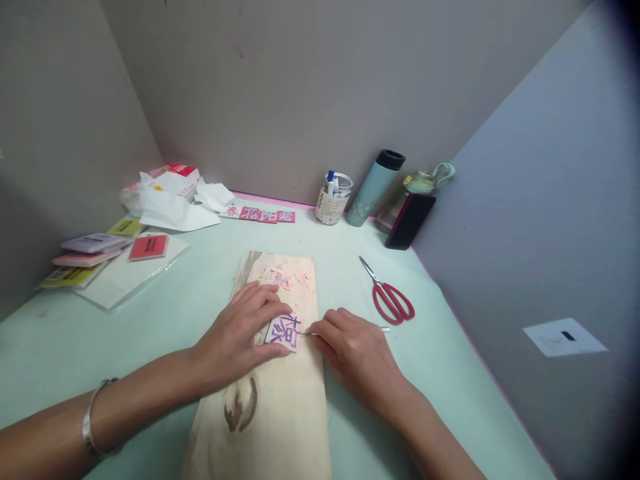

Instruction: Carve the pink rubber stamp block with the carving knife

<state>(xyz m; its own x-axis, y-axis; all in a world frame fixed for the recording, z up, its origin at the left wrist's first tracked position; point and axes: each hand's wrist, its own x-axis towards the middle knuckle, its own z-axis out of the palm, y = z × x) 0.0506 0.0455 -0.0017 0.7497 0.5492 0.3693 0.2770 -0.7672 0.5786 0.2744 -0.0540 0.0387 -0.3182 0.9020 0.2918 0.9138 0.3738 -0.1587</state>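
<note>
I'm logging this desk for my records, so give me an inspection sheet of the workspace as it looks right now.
Surface: pale green table with a wooden board on it.
Job's things: small block with a purple character, on the board; thin carving tool.
Clutter: red scissors, jar, teal flask, booklets, crumpled paper.
Grippers: left hand presses on the block; right hand holds the tool at its edge.
Cables: nothing seen.
Surroundings: grey partition walls.

Craft corner at partitioned desk: wooden board (270,373) on pale green mat; red scissors (393,300) right of it, carved stamps (260,215) behind.
</note>
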